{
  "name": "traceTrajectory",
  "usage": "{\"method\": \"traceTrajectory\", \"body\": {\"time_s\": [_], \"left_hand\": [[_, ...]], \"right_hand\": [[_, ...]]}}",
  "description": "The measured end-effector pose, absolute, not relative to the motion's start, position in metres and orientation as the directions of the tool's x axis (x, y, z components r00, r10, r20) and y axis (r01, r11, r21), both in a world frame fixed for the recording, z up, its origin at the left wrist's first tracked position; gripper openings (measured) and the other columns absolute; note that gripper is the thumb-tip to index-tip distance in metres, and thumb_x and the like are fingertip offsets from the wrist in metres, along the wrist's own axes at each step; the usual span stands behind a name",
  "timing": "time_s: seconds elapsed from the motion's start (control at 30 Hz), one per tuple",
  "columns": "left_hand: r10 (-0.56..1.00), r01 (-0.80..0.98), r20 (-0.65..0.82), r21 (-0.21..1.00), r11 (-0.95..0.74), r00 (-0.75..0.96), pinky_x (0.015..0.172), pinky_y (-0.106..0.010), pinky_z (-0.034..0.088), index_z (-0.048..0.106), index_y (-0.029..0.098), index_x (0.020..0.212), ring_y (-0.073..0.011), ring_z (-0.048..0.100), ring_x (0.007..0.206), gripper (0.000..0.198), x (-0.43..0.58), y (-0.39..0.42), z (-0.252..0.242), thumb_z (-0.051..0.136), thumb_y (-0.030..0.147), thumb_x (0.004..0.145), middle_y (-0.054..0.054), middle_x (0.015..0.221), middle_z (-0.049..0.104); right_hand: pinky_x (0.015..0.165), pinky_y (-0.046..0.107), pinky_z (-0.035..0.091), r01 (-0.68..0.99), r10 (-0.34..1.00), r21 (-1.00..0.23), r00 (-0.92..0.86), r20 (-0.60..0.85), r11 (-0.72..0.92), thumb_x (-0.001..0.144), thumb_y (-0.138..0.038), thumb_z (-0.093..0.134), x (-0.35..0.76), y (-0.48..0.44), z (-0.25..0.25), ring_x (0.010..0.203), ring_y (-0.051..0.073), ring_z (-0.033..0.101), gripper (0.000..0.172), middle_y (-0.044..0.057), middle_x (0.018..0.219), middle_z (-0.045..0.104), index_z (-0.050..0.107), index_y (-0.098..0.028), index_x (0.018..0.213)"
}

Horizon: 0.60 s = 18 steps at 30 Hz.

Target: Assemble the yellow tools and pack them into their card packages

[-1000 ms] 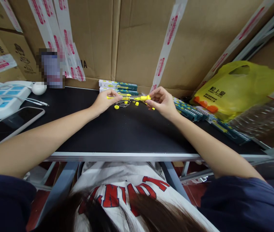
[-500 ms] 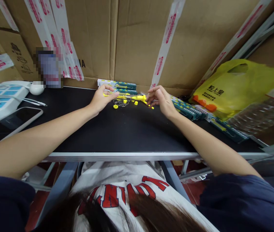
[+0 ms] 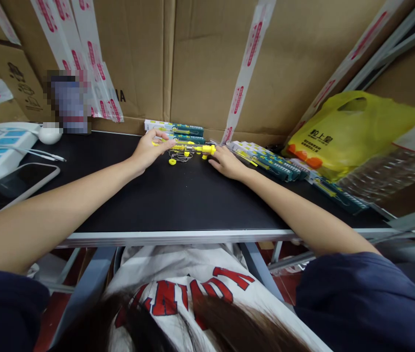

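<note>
1. Pinched in my left hand (image 3: 147, 152), thumb and fingers closed on its left part, is a slender yellow tool (image 3: 196, 148) with a silvery stretch along its middle; I hold it roughly level over the back half of the table, its thick yellow end pointing to my right.
2. Right beside that end is my right hand (image 3: 228, 163), palm down and low, fingers bent; whether they touch the tool or close on anything (the fingertips are partly hidden) I cannot tell.
3. Below the tool, a small yellow ring (image 3: 172, 162) and a tangle of thin wire (image 3: 183, 157) lie on the black tabletop (image 3: 178, 200).
4. Just behind my left hand are slim printed cartons (image 3: 188, 130); more of them, the green-and-white row (image 3: 271, 164), lie to the right of my right hand.
5. Farther right sits a yellow plastic bag (image 3: 364, 129) with black print, clear ribbed packaging (image 3: 376, 173) beside it.
6. Off to my left are a phone (image 3: 12, 183), a white power strip (image 3: 4, 141) and a white ball-shaped object (image 3: 50, 135).
7. Taped cardboard (image 3: 207, 63) stands behind everything.
</note>
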<state>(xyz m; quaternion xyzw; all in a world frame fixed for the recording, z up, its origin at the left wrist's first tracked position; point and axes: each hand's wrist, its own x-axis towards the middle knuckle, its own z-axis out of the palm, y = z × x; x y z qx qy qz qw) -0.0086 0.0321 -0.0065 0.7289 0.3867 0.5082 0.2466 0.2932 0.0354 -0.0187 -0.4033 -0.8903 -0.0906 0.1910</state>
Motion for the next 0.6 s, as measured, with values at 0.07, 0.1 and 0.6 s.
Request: {"method": "traceTrajectory", "body": {"time_s": [0.07,0.1,0.6], "left_hand": [[0.814,0.301,0.551,0.757,-0.580,0.184,0.066,-0.032,0.047,0.054,0.024,0.091,-0.0148,0.056,0.067,0.033,-0.009,0.033,-0.007,0.071,0.049,0.081,0.001,0.070,0.057],[0.818,0.292,0.546,0.765,-0.574,0.180,0.065,-0.031,0.046,0.054,0.023,0.091,-0.0142,0.055,0.066,0.033,-0.009,0.032,-0.007,0.072,0.048,0.080,0.001,0.069,0.056],[0.889,0.164,0.449,0.874,-0.457,0.087,0.055,-0.023,0.038,0.056,0.020,0.083,-0.0096,0.048,0.054,0.024,-0.003,0.019,0.003,0.078,0.028,0.075,0.005,0.058,0.053]], "right_hand": [[0.096,0.050,0.046,0.745,0.679,-0.027,-0.592,0.433,0.666,0.091,-0.024,0.052,0.293,0.034,-0.018,0.103,0.031,0.056,0.020,0.016,0.109,0.063,0.062,-0.016,0.107],[0.094,0.048,0.047,0.739,0.679,-0.050,-0.587,0.442,0.672,0.090,-0.022,0.054,0.293,0.033,-0.017,0.100,0.030,0.056,0.015,0.015,0.105,0.063,0.060,-0.017,0.103],[0.065,0.026,0.055,0.168,0.804,-0.815,-0.363,0.471,0.554,0.077,-0.052,0.079,0.298,0.006,0.011,0.074,0.012,0.058,0.043,0.000,0.082,0.061,0.054,-0.021,0.093]]}}
